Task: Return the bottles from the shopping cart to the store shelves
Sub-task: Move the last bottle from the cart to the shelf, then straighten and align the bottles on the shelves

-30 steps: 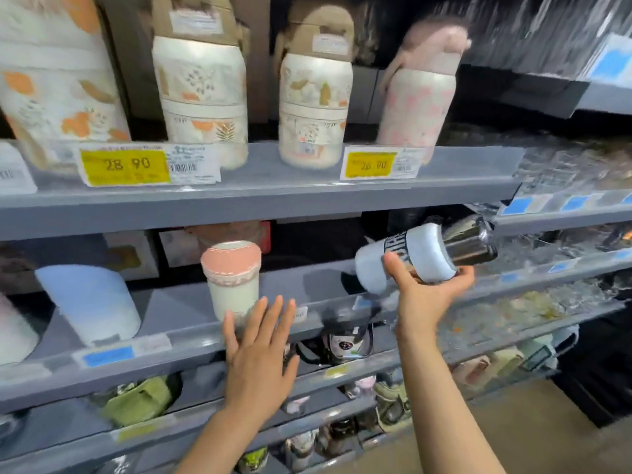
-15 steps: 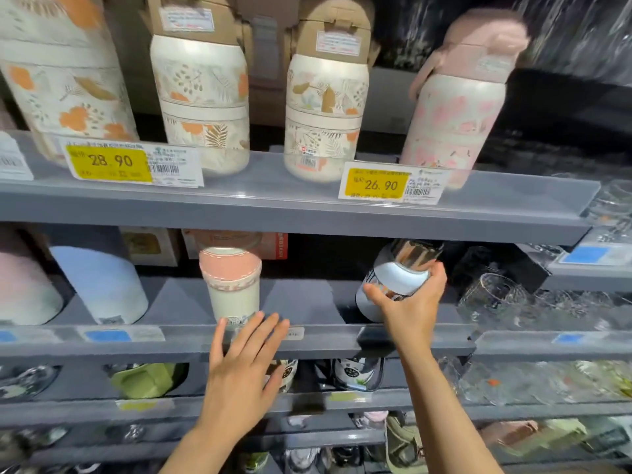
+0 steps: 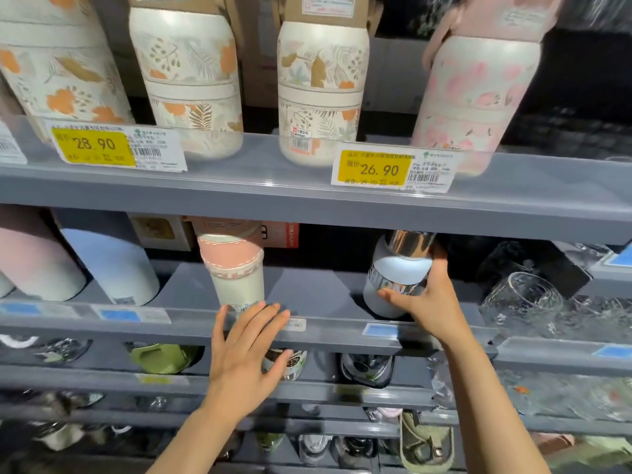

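Bottle point(image 3: 396, 278) apparently stands on grey shelf point(image 3: 321, 292).

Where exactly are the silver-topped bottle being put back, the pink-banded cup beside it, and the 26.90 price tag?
Silver-topped bottle point(image 3: 396, 268): head view, on its white sleeve below the shiny cap.
Pink-banded cup point(image 3: 236, 282): head view, on its cream body under the pink band.
26.90 price tag point(image 3: 374, 169): head view, on the yellow patch with the number.

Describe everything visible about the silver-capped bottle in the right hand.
The bottle has a shiny chrome cap, a pale blue-white sleeve and a metallic band with blurred lettering. It stands nearly upright, slightly tilted, on the grey middle shelf, right of the pink-banded cup and apart from it. The right hand grips its lower body.
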### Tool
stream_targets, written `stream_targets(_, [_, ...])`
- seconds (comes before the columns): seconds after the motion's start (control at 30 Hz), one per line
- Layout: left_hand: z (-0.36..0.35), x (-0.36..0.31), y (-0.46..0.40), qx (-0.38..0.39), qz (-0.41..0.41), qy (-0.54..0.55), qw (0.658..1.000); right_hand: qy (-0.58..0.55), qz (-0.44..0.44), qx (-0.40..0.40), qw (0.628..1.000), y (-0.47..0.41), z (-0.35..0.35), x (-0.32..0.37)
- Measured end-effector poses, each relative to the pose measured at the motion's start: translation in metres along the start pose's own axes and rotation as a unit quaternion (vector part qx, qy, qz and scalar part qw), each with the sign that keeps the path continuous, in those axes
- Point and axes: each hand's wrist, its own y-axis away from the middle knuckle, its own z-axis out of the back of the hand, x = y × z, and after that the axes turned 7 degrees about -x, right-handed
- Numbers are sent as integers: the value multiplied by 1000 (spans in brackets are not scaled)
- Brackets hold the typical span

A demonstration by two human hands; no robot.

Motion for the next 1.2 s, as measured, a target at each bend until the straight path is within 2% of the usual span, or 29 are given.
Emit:
stream_targets(0.13, [0, 0, -1, 5, 1, -11, 1000, -11, -5, 39, 999, -3, 10, 3])
stream_targets(0.3, [1, -1, -1, 32, 13, -16, 999, 38, 1, 36, 999, 1, 9, 0])
stream_targets(0.47, [9, -2, 0, 83, 28, 18, 996, 69, 50, -29, 996, 28, 14, 4])
stream_targets(0.63, [32, 8, -5, 145, -9, 77, 986, 87, 64, -103, 989, 75, -7, 26])
stream_targets(0.77, [74, 32, -5, 122, 22, 164, 979, 77, 73, -180, 978, 98, -35, 62])
stream_targets(0.83, [108, 54, -3, 108, 59, 183, 975, 41, 58, -188, 980, 110, -59, 89])
stream_targets(1.0, [206, 124, 16, 15, 174, 224, 959, -65, 70, -45, 994, 153, -162, 162])
stream_targets(1.2, [301, 190, 64, -70, 284, 247, 924, -154, 62, 127, 978, 205, -283, 226])
